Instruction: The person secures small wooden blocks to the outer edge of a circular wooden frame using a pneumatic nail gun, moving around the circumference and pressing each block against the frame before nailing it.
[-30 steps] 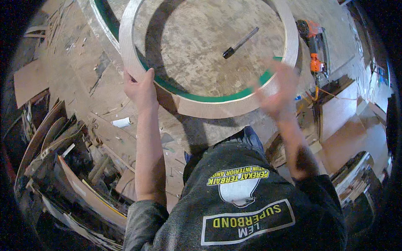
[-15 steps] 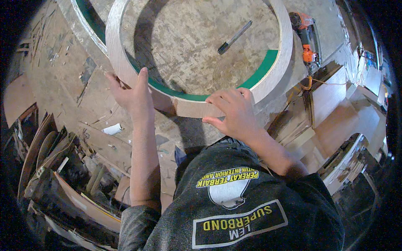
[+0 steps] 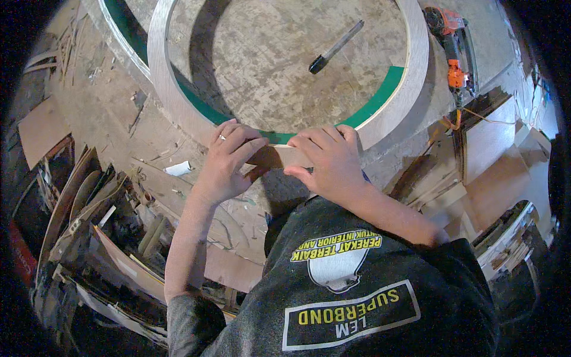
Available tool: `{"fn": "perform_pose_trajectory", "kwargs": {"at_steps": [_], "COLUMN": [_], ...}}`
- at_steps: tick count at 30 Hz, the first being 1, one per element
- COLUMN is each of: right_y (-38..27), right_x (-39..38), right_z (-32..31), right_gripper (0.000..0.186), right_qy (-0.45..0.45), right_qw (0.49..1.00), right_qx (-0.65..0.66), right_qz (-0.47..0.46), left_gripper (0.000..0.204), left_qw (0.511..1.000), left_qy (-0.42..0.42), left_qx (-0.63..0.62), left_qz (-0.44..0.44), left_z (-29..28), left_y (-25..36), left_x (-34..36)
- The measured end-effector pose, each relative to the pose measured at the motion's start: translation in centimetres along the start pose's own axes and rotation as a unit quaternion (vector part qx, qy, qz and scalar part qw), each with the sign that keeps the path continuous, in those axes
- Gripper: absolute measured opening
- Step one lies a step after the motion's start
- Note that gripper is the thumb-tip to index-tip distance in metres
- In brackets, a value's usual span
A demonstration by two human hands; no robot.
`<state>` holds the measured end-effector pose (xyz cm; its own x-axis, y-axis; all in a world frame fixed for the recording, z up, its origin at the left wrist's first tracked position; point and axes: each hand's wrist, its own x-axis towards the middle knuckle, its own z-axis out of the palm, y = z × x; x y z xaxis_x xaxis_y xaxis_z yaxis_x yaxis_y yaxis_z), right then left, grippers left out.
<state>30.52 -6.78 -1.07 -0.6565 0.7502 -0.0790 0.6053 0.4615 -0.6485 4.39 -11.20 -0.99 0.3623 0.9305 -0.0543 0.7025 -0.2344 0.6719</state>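
Note:
A pale plywood ring (image 3: 416, 35) with a green band (image 3: 380, 95) along part of its inside lies on a stained work surface (image 3: 267, 65). At its near edge, my left hand (image 3: 232, 160) grips the rim, fingers curled over the top and thumb low on the outer side. My right hand (image 3: 327, 160) grips the same rim just to the right in a similar way. Inside the ring lies a marker (image 3: 336, 46) with a dark cap. A second curved piece with a green inner face (image 3: 128, 30) sits at the upper left, beside the ring.
An orange nail gun (image 3: 455, 74) with a hose lies right of the ring. Stacked boards (image 3: 493, 154) lean at the right. Curved offcuts and scraps (image 3: 71, 214) crowd the lower left, near a small white roll (image 3: 177, 168). A loose board (image 3: 41, 125) lies at the far left.
My left hand has shifted right along the rim and now curls over its top. My right hand came down from the ring's right side to the near edge by half a second ago.

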Motion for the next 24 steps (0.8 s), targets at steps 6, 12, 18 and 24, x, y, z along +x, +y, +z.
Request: {"fn": "perform_pose_trajectory", "kwargs": {"at_steps": [6,12,18,24], "right_y": [0.0,2.7,19.3,25.2], "right_x": [-0.2,-0.6,0.8,4.5], "right_z": [-0.1,-5.7,-18.8,-19.1], "right_gripper": [0.054,0.048,0.028,0.037], "right_qy": [-0.009,0.113,0.39,0.151], "right_qw": [1.0,0.992,0.891,0.952], "right_qx": [0.014,-0.032,-0.174,-0.1], "right_qz": [0.011,-0.038,0.155,0.248], "left_gripper": [0.058,0.061,0.058,0.063], "left_qw": [0.998,0.999,0.999,0.999], "left_qy": [-0.019,-0.011,0.001,0.005], "left_qx": [-0.038,-0.011,-0.015,0.033], "left_qz": [-0.042,-0.047,-0.029,-0.028], "left_z": [-0.2,0.1,0.3,0.4], "left_y": [0.5,0.4,-0.1,0.6], "left_x": [0.5,0.3,0.1,-0.9]}}
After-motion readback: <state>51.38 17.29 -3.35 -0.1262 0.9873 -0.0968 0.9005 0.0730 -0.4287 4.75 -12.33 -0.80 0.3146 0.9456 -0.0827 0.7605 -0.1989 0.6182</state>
